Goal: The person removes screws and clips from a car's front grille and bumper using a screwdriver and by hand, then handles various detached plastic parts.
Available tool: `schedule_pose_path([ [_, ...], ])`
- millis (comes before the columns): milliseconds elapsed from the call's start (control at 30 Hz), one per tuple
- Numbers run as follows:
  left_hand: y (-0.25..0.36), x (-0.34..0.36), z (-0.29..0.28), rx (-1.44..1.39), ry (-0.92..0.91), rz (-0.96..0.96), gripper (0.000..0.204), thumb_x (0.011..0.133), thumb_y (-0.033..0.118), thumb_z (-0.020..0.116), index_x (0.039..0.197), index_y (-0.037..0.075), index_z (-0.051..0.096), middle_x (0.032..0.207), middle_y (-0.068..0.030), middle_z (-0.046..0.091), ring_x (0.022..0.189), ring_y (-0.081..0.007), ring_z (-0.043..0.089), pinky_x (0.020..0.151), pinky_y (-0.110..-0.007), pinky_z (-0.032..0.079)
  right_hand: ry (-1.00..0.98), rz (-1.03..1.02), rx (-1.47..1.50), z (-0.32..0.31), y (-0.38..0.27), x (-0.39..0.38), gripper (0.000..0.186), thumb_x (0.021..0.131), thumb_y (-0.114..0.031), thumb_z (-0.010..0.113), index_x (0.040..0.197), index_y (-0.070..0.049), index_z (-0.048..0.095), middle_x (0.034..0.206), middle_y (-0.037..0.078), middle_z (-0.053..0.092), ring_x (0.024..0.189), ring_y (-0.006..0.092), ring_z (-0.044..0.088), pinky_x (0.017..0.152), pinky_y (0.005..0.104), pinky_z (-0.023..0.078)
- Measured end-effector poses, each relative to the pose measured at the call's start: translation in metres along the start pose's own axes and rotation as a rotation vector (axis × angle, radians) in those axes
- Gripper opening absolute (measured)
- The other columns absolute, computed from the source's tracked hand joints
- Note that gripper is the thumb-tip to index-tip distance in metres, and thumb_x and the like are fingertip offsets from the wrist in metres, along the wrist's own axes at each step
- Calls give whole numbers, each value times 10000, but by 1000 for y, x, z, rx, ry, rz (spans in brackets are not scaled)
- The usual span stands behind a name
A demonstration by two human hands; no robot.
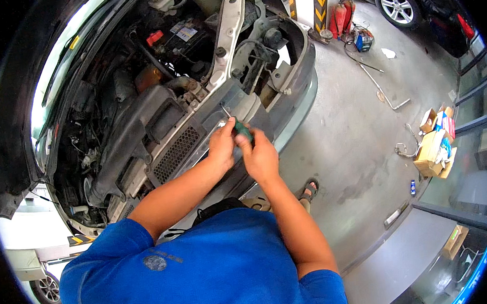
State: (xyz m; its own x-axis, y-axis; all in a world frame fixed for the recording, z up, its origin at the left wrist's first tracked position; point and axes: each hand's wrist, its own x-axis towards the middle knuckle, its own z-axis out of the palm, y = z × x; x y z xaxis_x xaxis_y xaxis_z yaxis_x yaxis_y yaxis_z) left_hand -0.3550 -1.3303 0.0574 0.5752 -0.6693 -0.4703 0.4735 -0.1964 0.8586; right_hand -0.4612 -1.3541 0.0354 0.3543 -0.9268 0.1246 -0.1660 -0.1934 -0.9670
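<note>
Green-handled screwdriver (241, 129) gripped by right hand (260, 156); shaft steadied by left hand (221, 146); tip set on car front panel (235, 105); hands close together.

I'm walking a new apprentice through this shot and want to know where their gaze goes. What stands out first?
First, the two hands at centre: the left hand and right hand meet on a green-handled screwdriver, its tip at the car's front panel. Behind them, upper left, the open engine bay fills the view. At right, cardboard boxes sit on the grey floor.
</note>
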Motion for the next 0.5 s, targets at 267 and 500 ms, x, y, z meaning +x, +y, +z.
schedule_pose_path([
  [267,-15,7,-8,88,-25,-101,356,963,356,473,965,22,596,920,-90,654,766,-166,593,678,-307,455,-166,647,533,-1,11,3,314,915,-305,513,858,-2,572,638,168,588,587,388,570,535,433,432],
  [500,-3,3,1,53,-5,-82,329,959,330,481,961,25,604,927,-85,660,807,-171,600,747,-293,449,170,-416,-279,-8,9,12,398,953,-352,462,844,18,559,607,90,560,545,227,547,523,338,424],
])
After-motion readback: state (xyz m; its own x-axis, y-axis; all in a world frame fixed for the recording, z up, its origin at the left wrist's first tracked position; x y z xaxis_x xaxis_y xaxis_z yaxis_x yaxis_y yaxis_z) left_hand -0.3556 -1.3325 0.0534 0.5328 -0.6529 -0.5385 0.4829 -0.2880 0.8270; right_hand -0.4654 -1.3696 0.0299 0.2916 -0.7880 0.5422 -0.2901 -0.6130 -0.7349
